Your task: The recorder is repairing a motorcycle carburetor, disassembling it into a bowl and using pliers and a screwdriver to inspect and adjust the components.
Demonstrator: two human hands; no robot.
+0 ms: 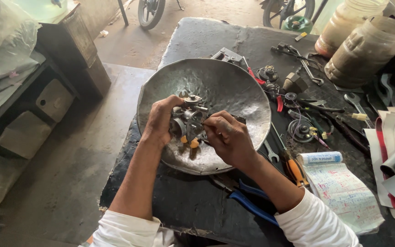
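Over the metal bowl (pixel 234 87), the left hand (pixel 160 121) curls its grip around a carburetor (pixel 187 122); the right hand (pixel 227 137) pinches fingertips closed against its side.

Grey carburettor (pixel 187 120), blue-handled pliers (pixel 251 204)

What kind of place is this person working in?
Probably a small motorcycle repair shop: both hands hold a carburettor over a dented metal pan, spanners litter the bench, and a motorcycle wheel stands outside.
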